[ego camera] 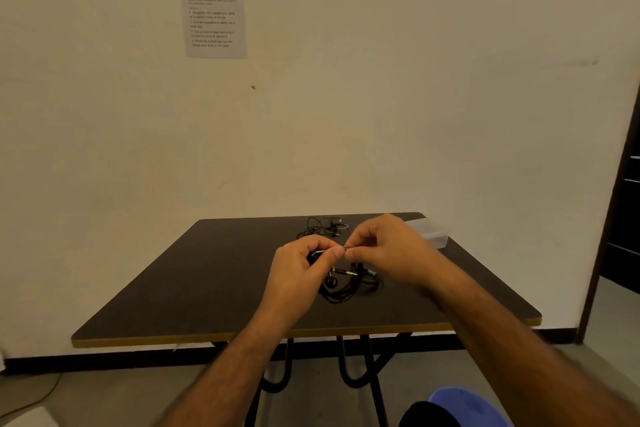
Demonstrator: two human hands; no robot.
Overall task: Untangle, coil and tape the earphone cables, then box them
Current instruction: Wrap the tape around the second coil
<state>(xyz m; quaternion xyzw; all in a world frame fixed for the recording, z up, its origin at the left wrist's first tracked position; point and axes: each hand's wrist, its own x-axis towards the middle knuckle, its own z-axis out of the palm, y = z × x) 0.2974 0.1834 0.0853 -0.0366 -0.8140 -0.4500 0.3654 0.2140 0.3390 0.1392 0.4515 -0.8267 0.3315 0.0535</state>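
I see the left hand (300, 262) and right hand (384, 246) pinching a cable section (334, 248) between curled fingertips, its axis running 9-to-3; the remaining earphone tangle (349, 284) apparently hangs at 6 o'clock, beneath both, equally near

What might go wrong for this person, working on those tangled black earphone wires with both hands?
The left hand and right hand pinch one thin cable between them, while the rest of that earphone bundle hangs tangled below; a hard pull may tighten the knot. A second earphone set lies near the table's far edge and might slide off. The clear box sits at the right corner, behind the right hand, where it risks being nudged.
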